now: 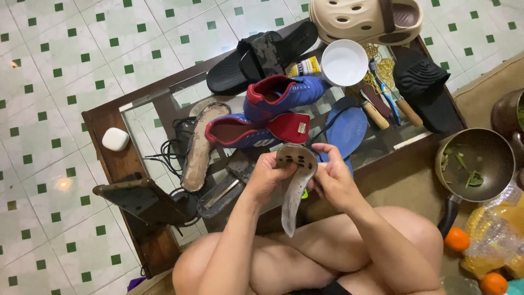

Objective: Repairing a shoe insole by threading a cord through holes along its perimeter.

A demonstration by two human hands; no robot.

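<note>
My left hand (266,176) and my right hand (331,177) both grip a grey worn insole (296,186), holding it upright over my crossed legs; dark spots mark its upper end. Just beyond my hands on a low glass-topped table (103,124) lie two blue-and-red sport shoes (273,112), one behind the other. A blue insole (345,129) lies right of them, partly behind my right hand. A brown worn sole (200,145) lies left of the shoes beside black laces (166,148).
On the table: black slide sandals (261,56), a beige clog (365,19), a white bowl (344,62), wooden-handled tools (376,112), a black sole (423,87), a white case (115,139). A pan (474,164), oranges (456,239) and a bag sit at right.
</note>
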